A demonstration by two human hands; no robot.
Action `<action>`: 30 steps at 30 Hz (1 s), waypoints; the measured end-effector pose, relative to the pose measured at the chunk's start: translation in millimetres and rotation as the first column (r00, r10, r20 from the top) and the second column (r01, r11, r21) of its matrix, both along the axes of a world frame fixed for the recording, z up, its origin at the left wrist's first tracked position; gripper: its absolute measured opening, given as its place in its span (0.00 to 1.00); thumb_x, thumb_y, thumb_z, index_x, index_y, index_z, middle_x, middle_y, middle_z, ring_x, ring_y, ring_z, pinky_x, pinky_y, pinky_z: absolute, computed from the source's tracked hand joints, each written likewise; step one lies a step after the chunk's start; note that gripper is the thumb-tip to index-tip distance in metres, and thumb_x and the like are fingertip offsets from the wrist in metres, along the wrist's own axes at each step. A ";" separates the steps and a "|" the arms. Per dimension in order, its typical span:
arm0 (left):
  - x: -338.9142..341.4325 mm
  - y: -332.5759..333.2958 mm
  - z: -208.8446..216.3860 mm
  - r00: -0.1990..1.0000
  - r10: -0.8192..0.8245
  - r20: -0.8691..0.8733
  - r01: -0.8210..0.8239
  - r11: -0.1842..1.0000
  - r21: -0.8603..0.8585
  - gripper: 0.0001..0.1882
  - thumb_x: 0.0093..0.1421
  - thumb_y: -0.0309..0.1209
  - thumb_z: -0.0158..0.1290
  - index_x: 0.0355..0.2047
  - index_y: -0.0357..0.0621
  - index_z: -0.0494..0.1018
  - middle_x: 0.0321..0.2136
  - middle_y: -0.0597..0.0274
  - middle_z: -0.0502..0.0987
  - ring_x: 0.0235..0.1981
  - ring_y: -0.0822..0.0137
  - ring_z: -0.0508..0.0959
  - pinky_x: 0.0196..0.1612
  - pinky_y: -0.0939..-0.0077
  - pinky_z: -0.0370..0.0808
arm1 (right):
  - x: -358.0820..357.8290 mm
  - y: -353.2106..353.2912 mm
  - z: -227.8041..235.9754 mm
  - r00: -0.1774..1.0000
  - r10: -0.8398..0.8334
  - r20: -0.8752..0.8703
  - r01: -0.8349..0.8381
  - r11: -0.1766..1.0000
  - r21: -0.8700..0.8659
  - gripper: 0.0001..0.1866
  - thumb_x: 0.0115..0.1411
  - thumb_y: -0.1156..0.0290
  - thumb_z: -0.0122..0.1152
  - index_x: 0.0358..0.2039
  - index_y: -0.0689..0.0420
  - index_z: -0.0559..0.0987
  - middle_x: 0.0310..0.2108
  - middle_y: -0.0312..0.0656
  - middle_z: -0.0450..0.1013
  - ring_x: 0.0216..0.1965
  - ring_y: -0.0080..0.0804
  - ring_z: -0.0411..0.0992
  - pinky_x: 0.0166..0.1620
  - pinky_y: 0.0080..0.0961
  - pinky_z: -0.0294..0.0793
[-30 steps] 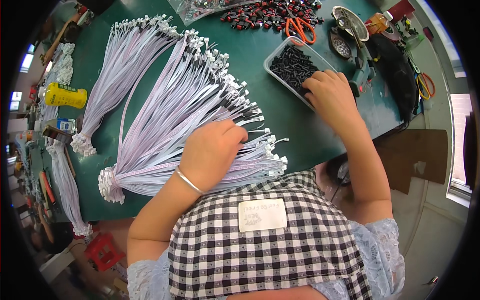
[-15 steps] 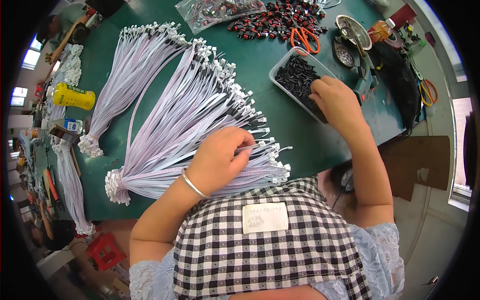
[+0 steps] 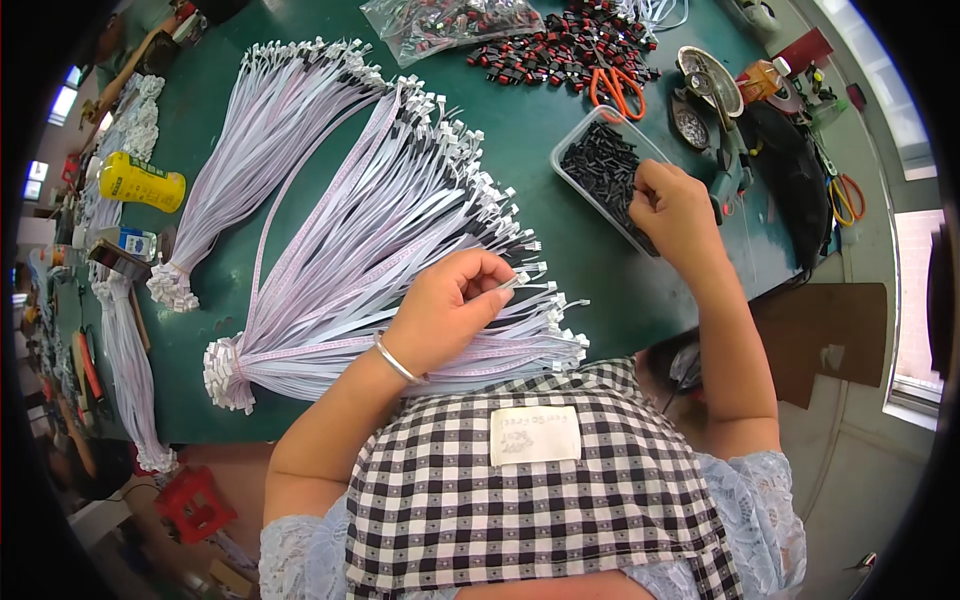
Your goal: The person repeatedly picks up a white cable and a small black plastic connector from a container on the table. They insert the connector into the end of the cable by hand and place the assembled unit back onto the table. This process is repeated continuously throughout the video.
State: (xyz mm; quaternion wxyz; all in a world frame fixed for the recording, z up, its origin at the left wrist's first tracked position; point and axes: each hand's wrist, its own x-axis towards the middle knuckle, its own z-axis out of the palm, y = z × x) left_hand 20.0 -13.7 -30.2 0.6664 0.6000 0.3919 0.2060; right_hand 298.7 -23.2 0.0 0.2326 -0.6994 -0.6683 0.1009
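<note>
My left hand (image 3: 445, 310) pinches one flat white cable near its white connector (image 3: 519, 280) between thumb and forefinger. It rests over a fanned bundle of white ribbon cables (image 3: 330, 260), several with black sleeves near their connector ends. The tied end of this bundle lies at the left. My right hand (image 3: 680, 212) is closed at the near right side of a clear plastic tub (image 3: 556, 165) filled with short black tubes (image 3: 600, 165). Its fingertips are curled together, and whatever they may hold is too small to make out.
A second cable bundle (image 3: 255, 150) lies far left, near a yellow bottle (image 3: 140, 182). Behind the tub are orange-handled scissors (image 3: 618, 92), a heap of red-black parts (image 3: 550, 48) and a plastic bag (image 3: 450, 25). Metal dishes (image 3: 690, 120) and a grey-green tool (image 3: 732, 170) stand right.
My left hand has lifted a cable's connector end between thumb and forefinger. My right hand has drawn slightly toward the tub's near edge with fingers curled tighter. The view has shifted slightly.
</note>
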 end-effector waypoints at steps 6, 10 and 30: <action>-7.7 0.3 -6.6 0.997 -0.004 0.071 0.000 0.999 0.051 0.09 0.55 0.23 0.57 0.37 0.38 0.71 0.29 0.73 0.71 0.27 0.82 0.68 0.32 0.88 0.66 | -46.4 -15.6 19.4 0.908 0.403 -0.109 -0.389 0.911 0.135 0.07 0.45 0.76 0.60 0.25 0.58 0.71 0.23 0.43 0.68 0.26 0.42 0.69 0.29 0.33 0.70; -9.0 1.2 7.5 0.999 -0.021 0.042 0.022 1.000 -0.016 0.08 0.56 0.24 0.58 0.36 0.38 0.72 0.30 0.71 0.73 0.30 0.82 0.70 0.34 0.87 0.68 | -86.2 -28.5 -0.7 0.806 0.583 -0.100 -0.569 0.810 0.141 0.06 0.45 0.77 0.59 0.24 0.57 0.71 0.25 0.42 0.67 0.27 0.42 0.70 0.29 0.35 0.71; -9.5 0.0 1.0 0.999 0.000 0.047 0.001 1.000 -0.031 0.10 0.60 0.26 0.53 0.41 0.37 0.73 0.32 0.68 0.74 0.28 0.81 0.71 0.32 0.88 0.70 | -87.9 -44.8 -1.8 0.558 0.102 -0.823 -0.166 0.986 0.009 0.07 0.53 0.84 0.59 0.34 0.62 0.78 0.34 0.39 0.74 0.34 0.23 0.74 0.35 0.16 0.73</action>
